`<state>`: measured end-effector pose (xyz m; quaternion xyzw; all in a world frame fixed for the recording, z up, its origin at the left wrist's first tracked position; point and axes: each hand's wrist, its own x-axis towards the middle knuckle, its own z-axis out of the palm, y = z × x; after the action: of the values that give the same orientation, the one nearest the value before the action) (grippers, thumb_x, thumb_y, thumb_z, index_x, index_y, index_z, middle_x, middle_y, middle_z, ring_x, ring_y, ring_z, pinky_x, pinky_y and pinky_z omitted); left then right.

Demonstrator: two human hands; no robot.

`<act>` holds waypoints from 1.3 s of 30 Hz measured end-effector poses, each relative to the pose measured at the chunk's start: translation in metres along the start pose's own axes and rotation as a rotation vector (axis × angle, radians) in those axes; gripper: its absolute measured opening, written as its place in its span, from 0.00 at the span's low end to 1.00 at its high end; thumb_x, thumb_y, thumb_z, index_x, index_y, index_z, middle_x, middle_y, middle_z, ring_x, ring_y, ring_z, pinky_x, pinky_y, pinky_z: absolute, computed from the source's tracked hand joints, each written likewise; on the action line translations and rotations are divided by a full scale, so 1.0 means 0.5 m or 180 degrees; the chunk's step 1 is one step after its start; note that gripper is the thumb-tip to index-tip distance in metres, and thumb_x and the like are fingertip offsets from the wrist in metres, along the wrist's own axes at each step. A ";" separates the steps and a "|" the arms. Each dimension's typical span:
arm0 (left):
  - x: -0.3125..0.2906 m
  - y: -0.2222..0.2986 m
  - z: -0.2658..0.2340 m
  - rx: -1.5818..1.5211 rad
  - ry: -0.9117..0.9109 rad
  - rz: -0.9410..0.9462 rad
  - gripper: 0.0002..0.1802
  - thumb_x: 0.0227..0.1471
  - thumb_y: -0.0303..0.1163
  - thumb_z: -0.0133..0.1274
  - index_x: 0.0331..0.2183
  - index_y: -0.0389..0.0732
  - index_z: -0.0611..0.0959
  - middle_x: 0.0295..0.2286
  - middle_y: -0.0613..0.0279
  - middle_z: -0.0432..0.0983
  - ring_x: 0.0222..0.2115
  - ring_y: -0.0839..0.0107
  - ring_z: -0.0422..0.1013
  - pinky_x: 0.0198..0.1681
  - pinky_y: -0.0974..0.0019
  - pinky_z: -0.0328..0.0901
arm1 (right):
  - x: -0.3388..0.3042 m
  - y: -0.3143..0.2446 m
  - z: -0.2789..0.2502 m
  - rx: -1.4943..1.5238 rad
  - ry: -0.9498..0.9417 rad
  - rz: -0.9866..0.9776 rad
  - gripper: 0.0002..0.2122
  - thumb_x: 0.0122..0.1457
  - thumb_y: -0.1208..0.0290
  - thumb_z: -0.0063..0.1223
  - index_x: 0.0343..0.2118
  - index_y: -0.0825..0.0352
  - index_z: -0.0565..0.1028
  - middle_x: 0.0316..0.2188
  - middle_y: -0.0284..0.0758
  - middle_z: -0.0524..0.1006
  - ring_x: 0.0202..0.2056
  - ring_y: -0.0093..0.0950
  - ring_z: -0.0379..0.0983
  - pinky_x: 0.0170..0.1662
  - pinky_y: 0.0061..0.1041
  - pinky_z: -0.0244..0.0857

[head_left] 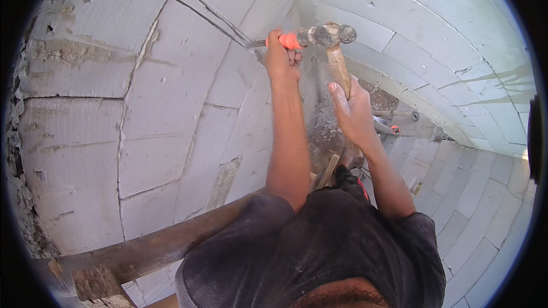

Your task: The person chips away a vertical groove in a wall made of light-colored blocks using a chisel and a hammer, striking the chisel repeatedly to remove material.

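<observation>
1. Fingers of the left hand [281, 67], at 12 o'clock, curl tightly around the orange grip of a chisel-like tool [290, 41].
2. Fingers of the right hand [357, 115], at 2 o'clock, wrap the wooden handle of a hammer [338, 68], the thumb lying along the wood.
3. From the grip, the metal shaft points toward 9 o'clock, its tip at a pale block wall [165, 80]. Two dark lines [208, 15] run there from 11 o'clock; cuts or cables, I cannot tell.
4. The hammer's head, at 1 o'clock, lines up with the grip's end; contact is unclear. The step in hand looks like driving the tool at the wall.
5. A next blow would seem to call for a steady tip and a swing along the shaft, clear of the left fingers.
6. A side wall [456, 17] at 2 o'clock bounds the swing; a wooden pole [188, 234] crosses between 7 and 8. Freer room appears toward 3 o'clock, above rubble [326, 128].
</observation>
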<state>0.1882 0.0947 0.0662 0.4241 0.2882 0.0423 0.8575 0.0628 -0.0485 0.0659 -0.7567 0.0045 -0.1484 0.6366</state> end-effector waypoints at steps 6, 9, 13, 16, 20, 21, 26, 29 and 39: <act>0.008 0.006 0.000 -0.0147 0.0001 -0.0080 0.14 0.54 0.42 0.51 0.24 0.43 0.71 0.13 0.70 0.60 0.11 0.80 0.52 0.17 0.73 0.54 | -0.020 -0.058 -0.017 0.1579 0.0191 0.0439 0.15 0.68 0.59 0.45 0.37 0.70 0.68 0.18 0.27 0.66 0.15 0.16 0.61 0.18 0.19 0.57; 0.008 0.034 0.004 -0.0398 -0.0200 -0.0166 0.15 0.55 0.42 0.50 0.23 0.44 0.71 0.12 0.70 0.59 0.10 0.81 0.50 0.16 0.73 0.52 | 0.016 -0.012 0.005 0.1689 0.0622 -0.0093 0.15 0.65 0.63 0.49 0.41 0.74 0.71 0.18 0.34 0.71 0.18 0.21 0.65 0.23 0.26 0.60; 0.012 0.067 -0.041 -0.0617 -0.0166 -0.0202 0.15 0.55 0.42 0.50 0.22 0.44 0.71 0.10 0.71 0.56 0.09 0.80 0.47 0.16 0.73 0.50 | 0.016 -0.063 -0.012 0.0138 -0.0624 0.0348 0.15 0.66 0.61 0.47 0.35 0.72 0.70 0.17 0.30 0.69 0.18 0.19 0.64 0.22 0.23 0.58; 0.014 0.052 -0.012 -0.0594 -0.0242 -0.0242 0.16 0.55 0.43 0.50 0.21 0.45 0.72 0.09 0.72 0.55 0.08 0.80 0.45 0.16 0.73 0.50 | -0.005 -0.036 0.004 0.0986 -0.0152 -0.0095 0.15 0.65 0.62 0.49 0.36 0.74 0.71 0.17 0.33 0.70 0.18 0.21 0.65 0.23 0.27 0.59; 0.018 0.048 -0.015 -0.0658 -0.0395 -0.0241 0.16 0.55 0.43 0.50 0.20 0.45 0.72 0.08 0.72 0.54 0.08 0.80 0.45 0.16 0.73 0.50 | 0.052 -0.036 0.018 -0.0721 -0.0852 -0.0050 0.17 0.64 0.61 0.51 0.35 0.75 0.71 0.15 0.34 0.70 0.17 0.23 0.66 0.22 0.29 0.58; 0.020 0.049 -0.034 -0.0640 -0.0302 -0.0285 0.16 0.55 0.43 0.51 0.20 0.46 0.72 0.08 0.72 0.54 0.08 0.80 0.45 0.16 0.73 0.50 | 0.040 -0.048 0.016 -0.0707 -0.0887 -0.0034 0.17 0.64 0.61 0.51 0.35 0.75 0.71 0.15 0.34 0.70 0.17 0.23 0.66 0.22 0.29 0.58; 0.030 0.038 -0.040 -0.0708 -0.0275 -0.0320 0.16 0.54 0.43 0.51 0.20 0.46 0.72 0.08 0.73 0.54 0.08 0.80 0.45 0.16 0.73 0.50 | 0.006 -0.060 0.023 0.1669 -0.0088 -0.0694 0.15 0.66 0.60 0.48 0.40 0.71 0.70 0.16 0.28 0.67 0.17 0.19 0.63 0.21 0.22 0.57; 0.033 0.045 -0.023 -0.0770 -0.0296 -0.0342 0.16 0.54 0.44 0.51 0.20 0.47 0.72 0.08 0.73 0.54 0.08 0.80 0.46 0.16 0.73 0.50 | 0.052 -0.020 0.042 -0.1205 -0.0749 -0.0398 0.20 0.63 0.60 0.52 0.42 0.78 0.71 0.14 0.39 0.69 0.17 0.29 0.67 0.25 0.33 0.60; 0.069 -0.012 -0.042 -0.0420 -0.0376 -0.0882 0.19 0.56 0.46 0.48 0.20 0.46 0.71 0.08 0.74 0.53 0.07 0.80 0.45 0.14 0.74 0.48 | -0.047 -0.052 -0.104 -0.0608 -0.0354 0.0160 0.23 0.62 0.56 0.52 0.49 0.74 0.70 0.24 0.47 0.75 0.25 0.45 0.70 0.33 0.39 0.65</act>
<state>0.2047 0.1165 0.0358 0.3249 0.2896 -0.0825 0.8965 0.0237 -0.0893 0.0935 -0.8207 0.0022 -0.0891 0.5644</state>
